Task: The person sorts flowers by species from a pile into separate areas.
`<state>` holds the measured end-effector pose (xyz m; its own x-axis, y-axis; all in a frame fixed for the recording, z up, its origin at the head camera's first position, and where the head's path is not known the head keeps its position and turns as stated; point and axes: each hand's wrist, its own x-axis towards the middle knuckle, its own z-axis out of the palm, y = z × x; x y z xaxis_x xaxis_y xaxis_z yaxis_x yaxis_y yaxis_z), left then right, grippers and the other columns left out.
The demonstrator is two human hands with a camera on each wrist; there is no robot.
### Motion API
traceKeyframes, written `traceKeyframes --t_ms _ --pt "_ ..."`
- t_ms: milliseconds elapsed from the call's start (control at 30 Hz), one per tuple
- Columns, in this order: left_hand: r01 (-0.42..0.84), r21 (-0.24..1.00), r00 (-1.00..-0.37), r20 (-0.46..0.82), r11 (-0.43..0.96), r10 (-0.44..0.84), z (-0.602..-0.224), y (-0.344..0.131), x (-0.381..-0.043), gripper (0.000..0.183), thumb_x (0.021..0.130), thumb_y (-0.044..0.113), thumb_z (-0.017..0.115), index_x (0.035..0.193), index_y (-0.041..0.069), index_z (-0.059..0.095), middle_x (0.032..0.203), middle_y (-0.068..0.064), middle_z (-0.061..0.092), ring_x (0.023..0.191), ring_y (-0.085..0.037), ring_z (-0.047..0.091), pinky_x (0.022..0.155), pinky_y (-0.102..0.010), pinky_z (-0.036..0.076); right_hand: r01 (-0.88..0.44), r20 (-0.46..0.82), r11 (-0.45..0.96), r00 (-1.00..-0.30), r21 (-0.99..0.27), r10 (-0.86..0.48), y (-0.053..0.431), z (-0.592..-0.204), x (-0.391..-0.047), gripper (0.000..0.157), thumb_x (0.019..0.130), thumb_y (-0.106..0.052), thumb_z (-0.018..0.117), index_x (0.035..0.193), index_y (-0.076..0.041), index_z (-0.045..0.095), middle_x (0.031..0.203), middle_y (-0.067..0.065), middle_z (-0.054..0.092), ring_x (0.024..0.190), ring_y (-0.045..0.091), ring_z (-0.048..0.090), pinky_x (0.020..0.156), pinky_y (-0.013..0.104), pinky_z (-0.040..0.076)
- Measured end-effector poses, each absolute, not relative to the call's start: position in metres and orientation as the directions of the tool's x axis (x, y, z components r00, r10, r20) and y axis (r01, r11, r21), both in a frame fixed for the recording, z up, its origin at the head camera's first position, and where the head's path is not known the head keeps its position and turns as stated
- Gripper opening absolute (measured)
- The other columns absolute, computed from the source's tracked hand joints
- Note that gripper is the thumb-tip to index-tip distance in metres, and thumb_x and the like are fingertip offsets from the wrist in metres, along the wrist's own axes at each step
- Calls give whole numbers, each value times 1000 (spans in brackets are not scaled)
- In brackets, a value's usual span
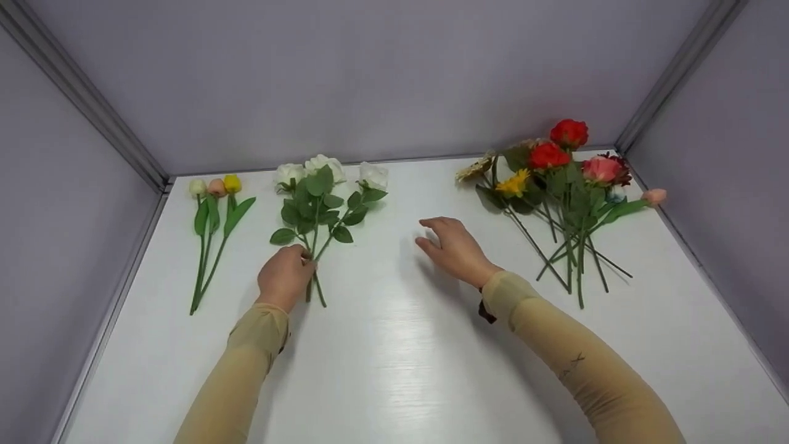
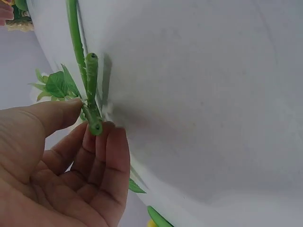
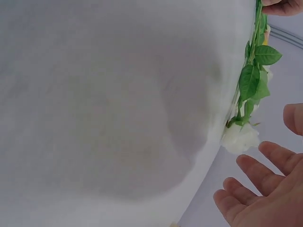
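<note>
Several white roses [image 1: 323, 168] with leafy green stems lie at the left-middle of the white table. My left hand [image 1: 285, 277] pinches rose stems [image 2: 92, 78] low down, between thumb and fingertips; the cut ends point toward the camera in the left wrist view. To the right, my right hand [image 1: 455, 250] hovers over the table with fingers spread and nothing in them. In the right wrist view a white rose bloom [image 3: 240, 138] shows beyond the fingers [image 3: 260, 172] of that hand.
Three tulips [image 1: 216, 187], whitish, peach and yellow, lie at the left. A pile of mixed flowers with red blooms [image 1: 548, 155], a yellow flower [image 1: 513, 184] and a pink tulip [image 1: 654, 197] lies at the right. Grey panels [image 1: 394, 80] enclose the table's back and sides.
</note>
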<state>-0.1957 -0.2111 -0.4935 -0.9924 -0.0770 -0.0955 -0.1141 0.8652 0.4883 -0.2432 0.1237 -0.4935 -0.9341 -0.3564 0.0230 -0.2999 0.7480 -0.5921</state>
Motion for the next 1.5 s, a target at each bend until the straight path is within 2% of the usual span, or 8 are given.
traceKeyframes --t_ms 333,600,767,867,967,1200,1367,1500 --pt "-78 491 -996 -77 868 -46 -494 -210 -198 10 98 8 60 91 3 65 85 -12 67 71 -26 60 66 -42 50 -313 55 737 -934 -598 -352 140 -499 -246 49 106 -39 57 141 -5 59 143 13 56 141 33 41 116 47 34" --pt "-94 563 -995 -85 821 -55 -496 -208 -194 11 96 7 58 105 2 62 97 -14 68 78 -27 61 70 -42 50 -320 56 748 -933 -581 -356 140 -501 -247 46 105 -39 58 137 -5 63 139 13 59 139 33 43 116 48 34" --pt "-98 527 -994 -85 844 -62 -494 -208 -195 10 96 11 60 101 2 61 93 -14 66 80 -28 60 72 -43 50 -322 65 749 -934 -579 -351 144 -498 -248 45 105 -37 59 136 -4 64 138 13 60 138 34 44 116 48 35" --pt "-70 480 -998 -29 874 -64 -492 -203 -195 17 99 19 61 101 2 62 91 -14 65 78 -29 61 69 -44 51 -316 73 753 -938 -577 -338 150 -495 -250 44 106 -36 58 135 -4 65 138 14 60 137 34 45 115 48 35" --pt "-5 433 -997 64 902 -36 -489 -191 -194 28 100 26 63 112 1 66 102 -16 66 87 -32 66 71 -47 55 -301 84 765 -947 -569 -310 161 -493 -254 43 106 -35 59 134 -4 66 137 14 61 134 34 48 113 48 38" --pt "266 340 -959 191 902 211 -487 -132 -186 48 100 28 66 142 6 58 136 -17 58 123 -37 57 94 -51 53 -183 93 786 -983 -590 -159 209 -486 -267 35 106 -28 59 129 -3 69 126 15 67 119 33 59 102 50 47" --pt "485 201 -874 144 851 464 -489 -84 -173 66 99 37 67 155 9 45 155 -17 44 140 -38 43 115 -50 36 -40 34 778 -999 -627 -24 252 -483 -273 33 107 -26 54 126 -4 68 120 14 67 106 32 61 92 51 50" --pt "603 134 -798 73 787 599 -491 -49 -162 73 99 46 65 159 14 38 162 -15 36 147 -35 34 122 -47 24 18 8 782 -1000 -622 29 283 -480 -273 33 107 -23 51 126 -1 66 121 18 66 106 35 59 93 54 49"
